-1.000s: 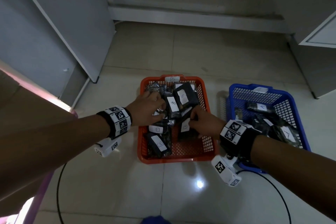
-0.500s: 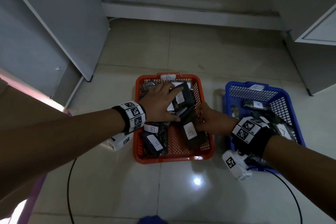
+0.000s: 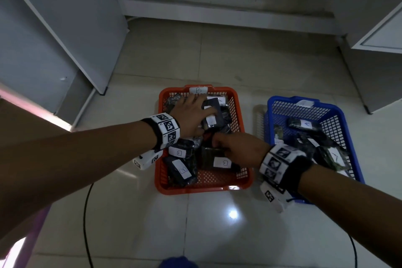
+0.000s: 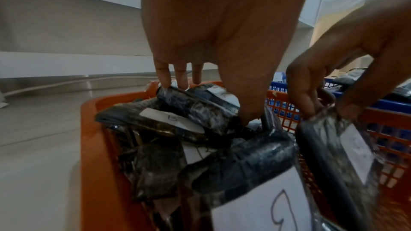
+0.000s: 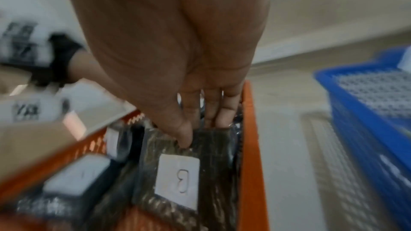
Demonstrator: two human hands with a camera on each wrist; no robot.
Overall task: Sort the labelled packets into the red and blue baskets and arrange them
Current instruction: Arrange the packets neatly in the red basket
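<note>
On the tiled floor (image 3: 217,56), two mesh baskets side by side, apart.

Red basket (image 3: 203,188): left of the pair; white tag on far rim. Holds a loose pile of dark plastic-wrapped packets with white labels marked B.

Blue basket (image 3: 293,102): right of the red one. Holds dark packets, one labelled A (image 3: 304,124) lying crosswise.

Left hand (image 3: 191,117): over the far half of the red basket. Fingers (image 4: 163,75) reach over the far edge of a dark packet (image 3: 214,113), thumb at its near side, holding it; that packet stands tilted on the pile, long axis running away from the person.

Right hand (image 3: 241,148): near the red basket's right wall. Fingers (image 5: 224,115) and thumb pinch the far end of a B packet (image 5: 184,178), which lies just under them, long axis running from fingertips back toward the wrist, label up.

Surroundings: two more B packets (image 3: 180,169) below the left wrist; grey cabinets (image 3: 54,28) left and right; black cable (image 3: 86,213) on floor. Other packets crowd both held ones.
</note>
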